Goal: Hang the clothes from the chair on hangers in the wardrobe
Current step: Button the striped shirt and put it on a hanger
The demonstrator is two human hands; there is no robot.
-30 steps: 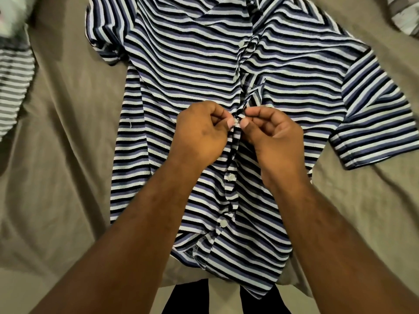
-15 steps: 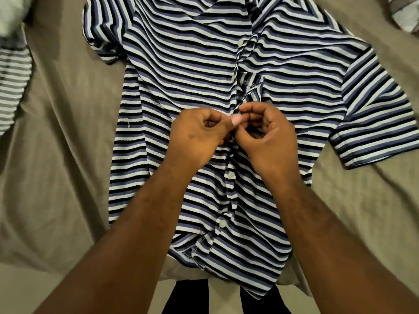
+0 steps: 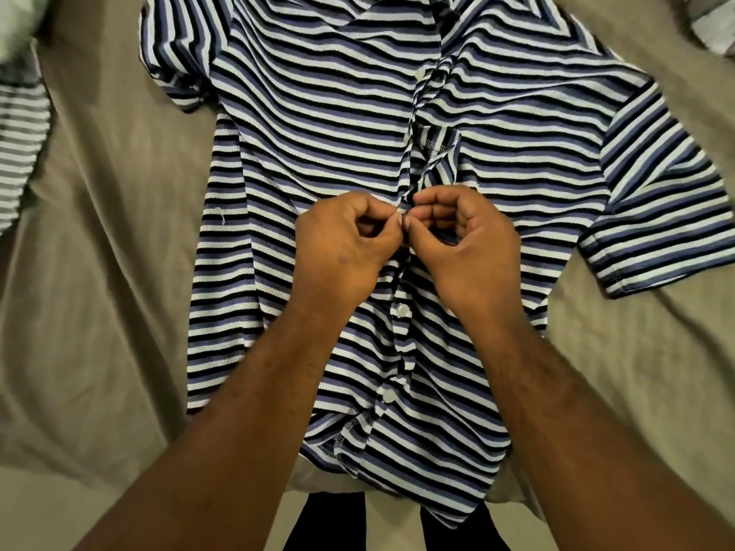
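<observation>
A short-sleeved shirt (image 3: pixel 318 125) with blue, black and white stripes lies spread flat on a beige bedsheet (image 3: pixel 99 272), collar away from me. Its front placket runs down the middle with white buttons. My left hand (image 3: pixel 342 252) and my right hand (image 3: pixel 465 248) meet at the placket halfway down the shirt. Both pinch the fabric edges there between thumb and fingers. Two buttons below my hands are fastened. Above my hands the placket gapes open.
Another striped garment (image 3: pixel 20 145) lies at the left edge of the bed. A further piece of striped cloth (image 3: pixel 716 25) shows at the top right corner. The bed's near edge runs below the shirt hem, with dark trouser legs (image 3: pixel 326 522) beneath.
Both hands stay at the same spot on the placket; the fingers have shifted slightly while working the fabric edges together. The shirt has not moved.
</observation>
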